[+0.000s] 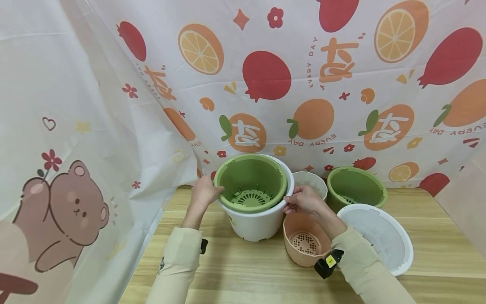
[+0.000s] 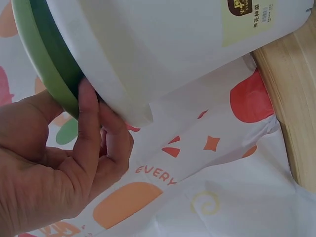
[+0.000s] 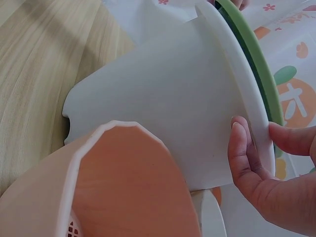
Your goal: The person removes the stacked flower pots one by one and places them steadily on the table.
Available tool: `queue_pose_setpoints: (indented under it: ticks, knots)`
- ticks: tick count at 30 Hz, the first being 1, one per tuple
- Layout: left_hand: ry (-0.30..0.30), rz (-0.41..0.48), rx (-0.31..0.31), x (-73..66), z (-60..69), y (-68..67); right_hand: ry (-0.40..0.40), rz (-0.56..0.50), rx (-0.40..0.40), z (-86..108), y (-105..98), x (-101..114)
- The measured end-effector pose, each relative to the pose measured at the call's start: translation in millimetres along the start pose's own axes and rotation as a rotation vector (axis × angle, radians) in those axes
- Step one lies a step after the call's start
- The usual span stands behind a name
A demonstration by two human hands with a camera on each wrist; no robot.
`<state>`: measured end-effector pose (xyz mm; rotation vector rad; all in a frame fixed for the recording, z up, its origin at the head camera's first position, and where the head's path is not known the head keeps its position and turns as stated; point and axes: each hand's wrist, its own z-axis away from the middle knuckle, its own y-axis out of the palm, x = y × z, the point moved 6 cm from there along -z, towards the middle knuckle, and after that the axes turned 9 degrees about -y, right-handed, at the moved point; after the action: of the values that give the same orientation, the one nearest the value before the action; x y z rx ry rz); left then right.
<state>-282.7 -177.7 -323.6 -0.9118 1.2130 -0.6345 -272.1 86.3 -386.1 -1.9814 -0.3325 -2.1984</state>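
A green plastic flowerpot (image 1: 252, 179) with a slotted bottom sits nested inside a larger white flowerpot (image 1: 256, 226) on the wooden table. My left hand (image 1: 203, 191) pinches the green pot's rim (image 2: 47, 64), thumb outside and fingers tucked into the gap beside the white rim. On the other side, my right hand (image 1: 305, 199) holds the white pot's rim (image 3: 242, 79) between thumb and curled fingers. The green rim stands a little above the white one. A label (image 2: 249, 19) shows on the white pot's wall in the left wrist view.
Right of the nested pots stand a peach flowerpot (image 1: 292, 247), a small white pot (image 1: 312, 179) and another green pot (image 1: 357, 185). A white pot (image 1: 406, 253) lies tilted beside my right forearm. A printed sheet (image 1: 288, 114) hangs behind the wooden table (image 1: 243, 278).
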Motion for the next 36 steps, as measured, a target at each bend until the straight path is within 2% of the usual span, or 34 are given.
queue_pose_setpoints:
  ticks: [11, 22, 30, 36]
  knots:
    - [0.04, 0.094, 0.033, -3.3, 2.6, -4.0, -0.007, 0.019, -0.011, -0.2, -0.7, 0.9]
    - [-0.019, 0.2, 0.073, 2.5, 2.2, -3.4, -0.021, 0.024, -0.014, 0.2, 0.5, 2.8]
    - [-0.022, 0.24, 0.081, 2.6, 2.9, -3.5, -0.023, 0.022, -0.013, 0.6, 0.5, 1.8]
    - [-0.027, 0.298, 0.082, 0.1, 6.7, -8.7, -0.018, 0.008, -0.012, 0.9, 0.8, 1.8]
